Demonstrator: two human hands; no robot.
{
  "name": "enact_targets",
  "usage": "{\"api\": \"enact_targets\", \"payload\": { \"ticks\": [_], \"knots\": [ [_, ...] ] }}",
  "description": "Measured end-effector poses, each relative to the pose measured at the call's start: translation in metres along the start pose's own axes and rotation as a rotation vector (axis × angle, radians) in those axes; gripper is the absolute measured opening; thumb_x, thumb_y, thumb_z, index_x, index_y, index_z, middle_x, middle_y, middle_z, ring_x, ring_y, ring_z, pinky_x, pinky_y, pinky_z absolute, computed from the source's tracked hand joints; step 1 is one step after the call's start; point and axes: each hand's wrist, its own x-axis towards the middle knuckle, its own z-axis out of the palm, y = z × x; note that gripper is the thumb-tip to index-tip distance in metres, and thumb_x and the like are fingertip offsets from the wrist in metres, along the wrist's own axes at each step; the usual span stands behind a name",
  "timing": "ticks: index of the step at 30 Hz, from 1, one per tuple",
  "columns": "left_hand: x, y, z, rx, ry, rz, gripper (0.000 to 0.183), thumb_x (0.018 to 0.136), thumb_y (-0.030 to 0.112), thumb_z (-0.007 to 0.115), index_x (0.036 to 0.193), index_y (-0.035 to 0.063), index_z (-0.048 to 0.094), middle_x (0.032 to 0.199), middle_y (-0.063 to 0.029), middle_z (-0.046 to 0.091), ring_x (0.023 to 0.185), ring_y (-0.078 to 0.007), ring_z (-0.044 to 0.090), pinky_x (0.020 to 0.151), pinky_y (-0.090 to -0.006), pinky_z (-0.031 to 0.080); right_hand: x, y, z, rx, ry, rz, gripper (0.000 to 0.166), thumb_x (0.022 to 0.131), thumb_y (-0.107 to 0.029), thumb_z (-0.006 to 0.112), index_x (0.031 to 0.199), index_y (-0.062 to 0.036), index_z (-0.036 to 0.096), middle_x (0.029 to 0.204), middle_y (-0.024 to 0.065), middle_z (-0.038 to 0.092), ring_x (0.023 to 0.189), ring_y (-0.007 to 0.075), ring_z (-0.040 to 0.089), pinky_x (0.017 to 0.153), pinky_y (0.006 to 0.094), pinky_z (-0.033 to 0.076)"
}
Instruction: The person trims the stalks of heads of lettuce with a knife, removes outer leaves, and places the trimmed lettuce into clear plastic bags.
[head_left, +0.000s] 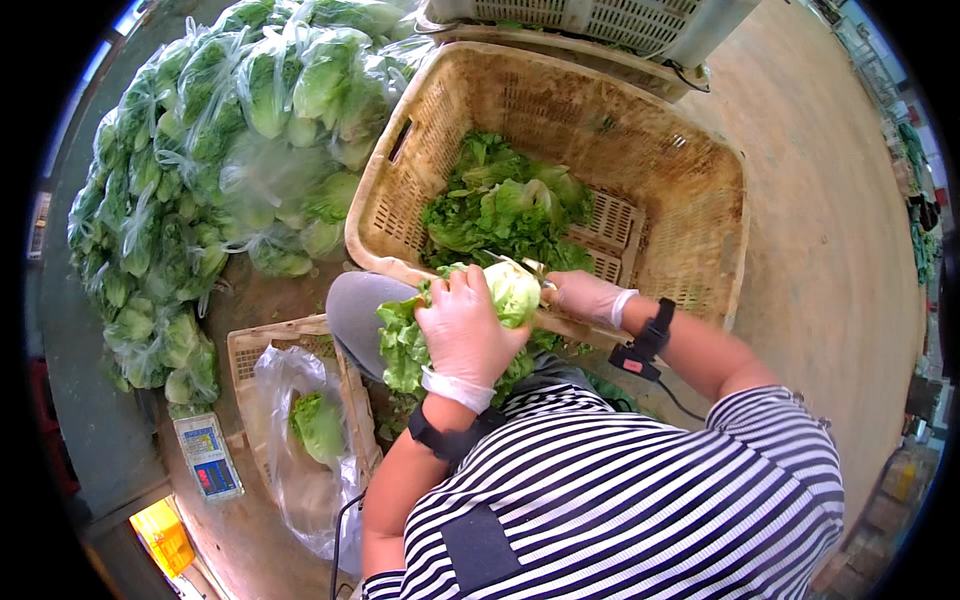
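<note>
My left hand (472, 330), in a clear thin glove, grips a head of lettuce (514, 291) over my lap, its pale base turned to the right. My right hand (581, 296), gloved too, is closed on what looks like a knife (501, 259); only part of a thin blade shows at the lettuce's cut end. Both hands are at the near rim of a large, stained plastic crate (675, 232). Loose green lettuce leaves (517, 202) lie in its left part. At lower left, an open plastic bag (289, 502) with one lettuce (319, 427) inside rests on a smaller crate (241, 352).
Many bagged lettuces (262, 97) are heaped at the upper left. A digital scale display (208, 456) is at the lower left, above a yellow object (163, 536). More stacked crates (600, 26) stand beyond the large one. Cables run from both wrist straps.
</note>
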Motion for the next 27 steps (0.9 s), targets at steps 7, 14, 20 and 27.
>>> {"api": "enact_targets", "payload": {
  "ticks": [7,14,20,27],
  "knots": [
    [-0.023,-0.047,-0.032,-0.326,0.285,0.039,0.084,0.053,0.033,0.082,0.121,0.0032,0.042,0.108,-0.0167,0.050,0.102,-0.0343,0.048,0.089,-0.0439,0.038,-0.004,-0.070,-0.005,1.340,0.104,0.137,0.020,0.092,-0.027,0.053,0.084,-0.0090,0.050,0.066,-0.0056,0.045,0.048,0.0034,0.039,0.043,0.0191,0.033],
    [-0.042,-0.064,-0.056,-0.340,0.225,0.063,0.099,0.055,0.051,0.079,0.129,0.0013,0.036,0.113,-0.0148,0.047,0.109,-0.0326,0.044,0.095,-0.0428,0.033,-0.029,-0.155,-0.019,0.567,0.182,-0.212,0.024,0.078,-0.014,0.069,0.093,-0.0054,0.052,0.078,-0.0026,0.050,0.070,0.0052,0.046,0.063,0.0206,0.041],
    [-0.045,-0.103,-0.049,-0.699,0.095,0.002,0.055,0.066,0.020,0.078,0.114,0.0014,0.056,0.109,-0.0116,0.052,0.104,-0.0271,0.049,0.093,-0.0349,0.039,-0.012,-0.137,-0.059,0.784,-0.043,-0.197,0.014,0.085,-0.021,0.061,0.092,-0.0093,0.056,0.073,-0.0040,0.053,0.057,0.0030,0.046,0.049,0.0179,0.036],
    [-0.044,-0.127,-0.037,-1.282,-0.079,-0.130,0.054,0.071,0.017,0.077,0.118,0.0018,0.055,0.112,-0.0041,0.050,0.106,-0.0167,0.048,0.094,-0.0293,0.038,0.017,-0.076,-0.097,-0.123,0.905,-0.193,0.032,0.083,-0.031,0.066,0.101,-0.0060,0.058,0.090,0.0049,0.061,0.079,0.0146,0.059,0.067,0.0285,0.047]
  ]
}}
